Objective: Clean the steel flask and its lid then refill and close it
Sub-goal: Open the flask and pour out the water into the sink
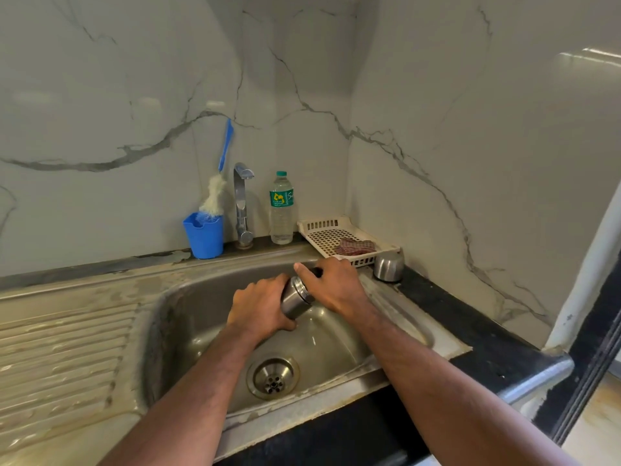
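i've got the steel flask (297, 299) tilted over the sink (188, 297), its top leaning away toward the tap (242, 203). my left hand (260, 306) is wrapped round the lower body, fingers curled under it. my right hand (331, 285) is closed over the dark inner stopper (316, 272) at the neck. the steel cap (389, 266) sits apart on the counter by the basket (336, 235). i reckon the flask is stiff, fairly light, and slick once wet, so gripping the plain body low down seems safest. a bottle brush (218, 183) stands in the blue cup (204, 235).
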Motion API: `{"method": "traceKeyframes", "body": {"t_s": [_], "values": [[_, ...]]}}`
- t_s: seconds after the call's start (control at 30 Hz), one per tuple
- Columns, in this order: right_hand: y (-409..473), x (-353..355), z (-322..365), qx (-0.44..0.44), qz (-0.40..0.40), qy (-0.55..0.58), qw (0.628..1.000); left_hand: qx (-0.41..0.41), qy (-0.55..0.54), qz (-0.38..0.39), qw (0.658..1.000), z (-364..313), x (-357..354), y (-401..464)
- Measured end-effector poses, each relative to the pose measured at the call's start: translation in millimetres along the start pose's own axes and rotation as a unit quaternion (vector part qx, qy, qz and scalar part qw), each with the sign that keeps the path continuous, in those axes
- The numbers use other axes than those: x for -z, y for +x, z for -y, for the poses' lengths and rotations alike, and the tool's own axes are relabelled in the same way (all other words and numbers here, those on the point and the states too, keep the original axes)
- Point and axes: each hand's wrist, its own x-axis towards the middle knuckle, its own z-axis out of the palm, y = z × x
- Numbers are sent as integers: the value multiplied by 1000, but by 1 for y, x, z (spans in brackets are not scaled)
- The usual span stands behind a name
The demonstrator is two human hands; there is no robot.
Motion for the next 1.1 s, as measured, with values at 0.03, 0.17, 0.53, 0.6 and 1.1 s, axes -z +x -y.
{"method": "traceKeyframes", "body": {"t_s": [0.03, 0.17, 0.53, 0.6, 1.1], "values": [[1, 1, 0, 5, -1, 11, 1000, 2, -11, 5, 1000, 1, 0, 1], [1, 8, -2, 37, -34, 48, 998, -5, -50, 22, 998, 2, 4, 3], [-9, 17, -20, 252, -17, 4, 968, -23, -121, 96, 988, 6, 7, -5], [-12, 18, -18, 143, 30, 92, 985, -13, -72, 45, 996, 4, 9, -6], [-18, 33, -32, 95, 271, 329, 900, -10, -48, 56, 997, 13, 2, -2]]}}
